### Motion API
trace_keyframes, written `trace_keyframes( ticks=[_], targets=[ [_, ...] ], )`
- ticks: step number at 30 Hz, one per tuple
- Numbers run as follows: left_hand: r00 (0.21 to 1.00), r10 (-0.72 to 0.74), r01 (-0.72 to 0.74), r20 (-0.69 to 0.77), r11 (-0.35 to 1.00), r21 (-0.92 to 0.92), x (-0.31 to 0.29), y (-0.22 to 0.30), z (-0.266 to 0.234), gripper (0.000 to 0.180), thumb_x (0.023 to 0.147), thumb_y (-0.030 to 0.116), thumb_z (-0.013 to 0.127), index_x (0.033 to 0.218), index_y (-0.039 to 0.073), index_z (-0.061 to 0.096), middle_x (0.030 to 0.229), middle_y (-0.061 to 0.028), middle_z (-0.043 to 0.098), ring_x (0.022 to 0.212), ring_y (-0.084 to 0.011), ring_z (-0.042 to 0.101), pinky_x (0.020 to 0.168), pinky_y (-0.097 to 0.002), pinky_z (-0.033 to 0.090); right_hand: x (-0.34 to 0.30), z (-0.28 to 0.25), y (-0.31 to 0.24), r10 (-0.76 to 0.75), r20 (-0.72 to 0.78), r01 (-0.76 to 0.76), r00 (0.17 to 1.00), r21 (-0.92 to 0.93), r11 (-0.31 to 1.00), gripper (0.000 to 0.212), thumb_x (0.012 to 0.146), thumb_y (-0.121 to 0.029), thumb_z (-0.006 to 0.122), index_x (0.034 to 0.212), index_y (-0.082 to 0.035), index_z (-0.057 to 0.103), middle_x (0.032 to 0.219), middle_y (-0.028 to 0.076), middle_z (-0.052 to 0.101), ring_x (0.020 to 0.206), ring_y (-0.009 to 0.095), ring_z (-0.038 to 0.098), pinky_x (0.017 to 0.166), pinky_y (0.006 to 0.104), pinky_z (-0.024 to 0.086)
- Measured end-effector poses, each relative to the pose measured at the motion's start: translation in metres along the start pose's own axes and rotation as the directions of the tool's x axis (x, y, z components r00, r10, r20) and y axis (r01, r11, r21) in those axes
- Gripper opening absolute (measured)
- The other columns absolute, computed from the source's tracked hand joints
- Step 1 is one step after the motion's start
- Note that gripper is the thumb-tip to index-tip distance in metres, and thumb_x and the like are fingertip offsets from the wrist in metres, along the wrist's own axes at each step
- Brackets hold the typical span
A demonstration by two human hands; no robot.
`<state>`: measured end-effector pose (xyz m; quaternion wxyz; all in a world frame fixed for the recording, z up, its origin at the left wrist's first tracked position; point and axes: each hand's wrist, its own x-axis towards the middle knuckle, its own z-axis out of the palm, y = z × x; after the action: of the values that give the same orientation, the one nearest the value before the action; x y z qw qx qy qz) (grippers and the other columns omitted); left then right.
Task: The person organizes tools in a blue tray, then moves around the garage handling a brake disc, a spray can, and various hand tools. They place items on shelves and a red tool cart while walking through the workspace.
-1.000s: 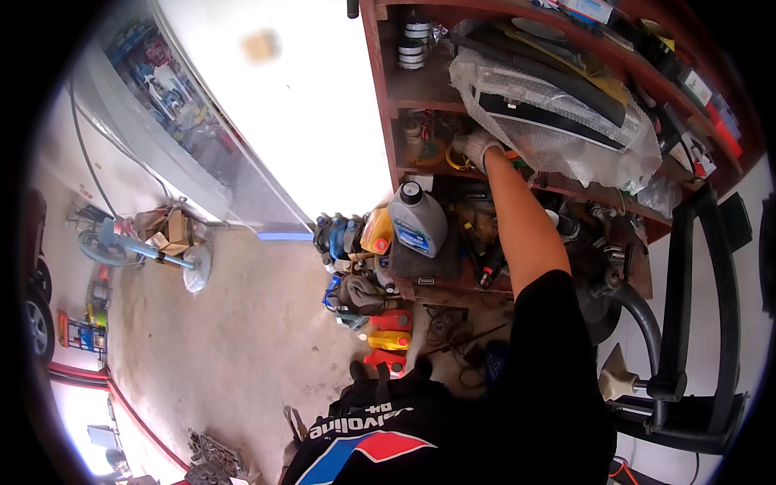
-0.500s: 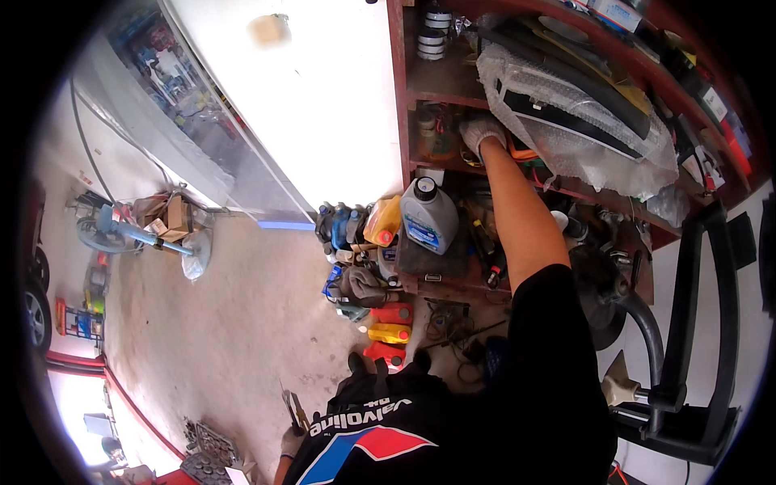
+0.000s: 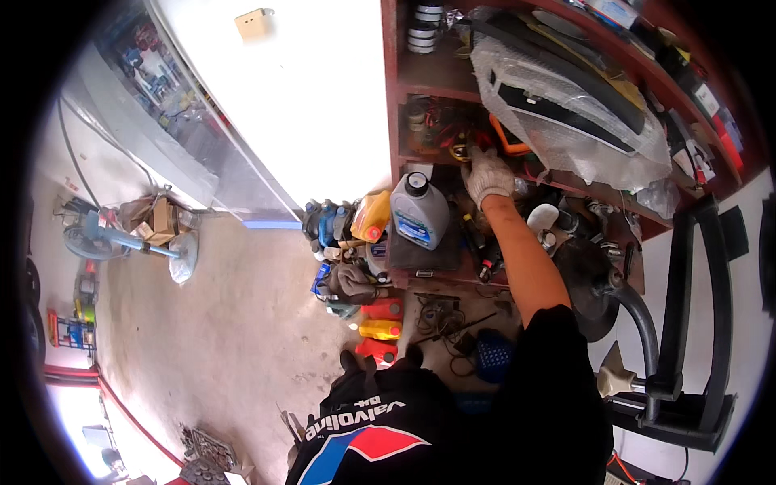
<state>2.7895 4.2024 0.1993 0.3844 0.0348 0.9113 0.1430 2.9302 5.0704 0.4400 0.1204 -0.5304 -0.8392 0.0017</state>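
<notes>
My right hand point(image 3: 490, 175), in a pale knit work glove, reaches to the front of a middle shelf point(image 3: 440, 158) in the red-brown rack. Its fingers point forward with the thumb apart, and nothing shows clearly in its grasp. Just beyond the fingertips is a small round yellow-and-black item point(image 3: 459, 151). Orange bent handles point(image 3: 507, 137) lie to their right. Down by my left side, my left hand point(image 3: 293, 453) is mostly hidden at my shirt's edge. From it sticks up a plier-like metal tool point(image 3: 292, 426), only partly visible.
A grey oil jug point(image 3: 419, 212) stands on the lower shelf, left of my forearm. Bubble-wrapped panels point(image 3: 558, 113) jut out above. Coloured jugs point(image 3: 380, 330) stand on the floor by my feet. A black tubular machine arm point(image 3: 643, 323) rises at right.
My right hand has drawn back from deeper in the shelf toward me, uncovering the round yellow-and-black item. The view has shifted slightly, and less of my left hand shows.
</notes>
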Motion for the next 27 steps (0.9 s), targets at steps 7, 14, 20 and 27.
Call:
trace_keyframes(
  ticks=[7, 14, 20, 27],
  targets=[
    [0.998, 0.056, -0.056, 0.004, 0.998, -0.029, 0.022, 0.030, -0.005, 0.054, 0.081, 0.053, 0.081, 0.102, 0.005, 0.072, 0.092, -0.0139, 0.076, 0.086, -0.0292, 0.073, 0.075, -0.0433, 0.055, 0.008, 0.004, 0.034, 0.154, 0.100, -0.146, 0.983, -0.084, 0.986, 0.041, 0.103, -0.037, 0.051, 0.143, -0.030, 0.057, 0.121, 0.019, 0.071, 0.109, 0.039, 0.070, 0.090, 0.0532, 0.058],
    [0.998, 0.027, -0.031, -0.049, 0.996, -0.079, 0.012, 0.040, -0.032, 0.049, 0.078, 0.048, 0.081, 0.096, 0.003, 0.072, 0.089, -0.0147, 0.076, 0.083, -0.0292, 0.074, 0.073, -0.0422, 0.056, 0.042, -0.001, -0.005, 0.061, 0.090, -0.063, 0.994, 0.014, 0.998, 0.043, 0.093, -0.033, 0.062, 0.132, -0.014, 0.065, 0.133, 0.020, 0.066, 0.121, 0.039, 0.066, 0.098, 0.0509, 0.056],
    [0.997, -0.063, 0.066, -0.040, 0.995, 0.076, -0.041, 0.108, -0.053, 0.047, 0.072, 0.038, 0.085, 0.099, 0.001, 0.074, 0.094, -0.0176, 0.077, 0.091, -0.0322, 0.075, 0.078, -0.0434, 0.058, 0.038, -0.017, -0.048, 0.032, 0.062, -0.035, 0.998, 0.044, 0.998, 0.061, 0.091, -0.047, 0.066, 0.144, -0.019, 0.055, 0.142, 0.025, 0.056, 0.125, 0.042, 0.062, 0.101, 0.0495, 0.054],
    [0.991, -0.100, 0.090, -0.089, 0.991, -0.100, -0.044, 0.073, -0.029, 0.038, 0.075, 0.032, 0.082, 0.096, 0.003, 0.072, 0.091, -0.0145, 0.076, 0.085, -0.0319, 0.073, 0.076, -0.0428, 0.057, 0.069, 0.011, -0.057, 0.088, -0.002, -0.088, 0.996, 0.012, 0.996, 0.057, 0.089, -0.042, 0.069, 0.141, -0.021, 0.059, 0.144, 0.021, 0.057, 0.133, 0.041, 0.055, 0.110, 0.0492, 0.048]
  ],
)
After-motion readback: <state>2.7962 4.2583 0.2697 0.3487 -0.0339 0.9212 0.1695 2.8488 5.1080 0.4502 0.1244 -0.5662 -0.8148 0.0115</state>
